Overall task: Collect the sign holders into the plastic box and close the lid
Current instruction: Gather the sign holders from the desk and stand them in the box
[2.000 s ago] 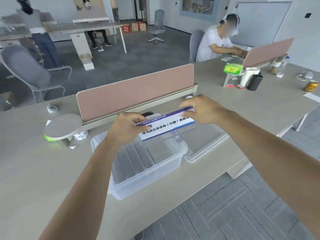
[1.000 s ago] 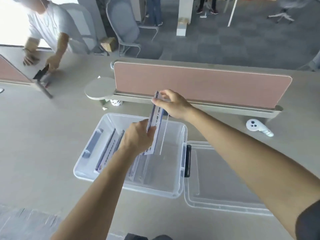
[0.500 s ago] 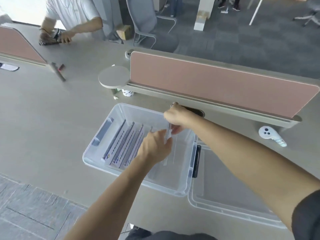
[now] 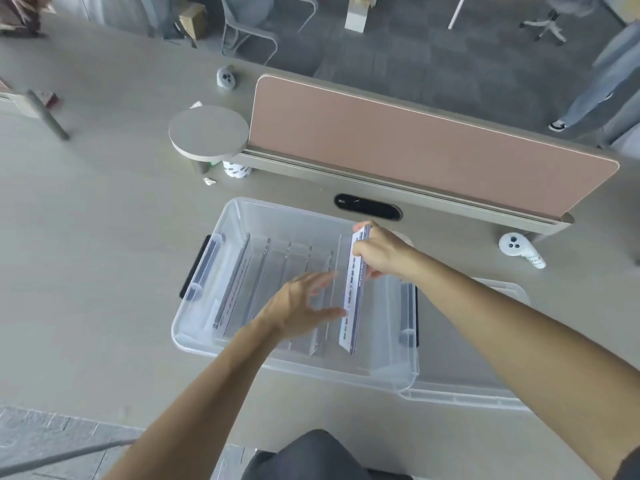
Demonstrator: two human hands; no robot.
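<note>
plastic box [image 4: 207,341]: clear, lidless, near front edge of desk [image 4: 104,271]; see-through sign holders [image 4: 235,289] stand on edge inside | my left hand [image 4: 298,306]: fingers spread, gripping nothing | my right hand [image 4: 381,254]: pinches upright white-printed sign holder [image 4: 353,299] | lid [image 4: 467,396]: flat, right of box

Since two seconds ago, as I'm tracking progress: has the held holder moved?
Yes. The holder went from above the box down into it, now on edge right of the other holders, right hand gripping it.
</note>
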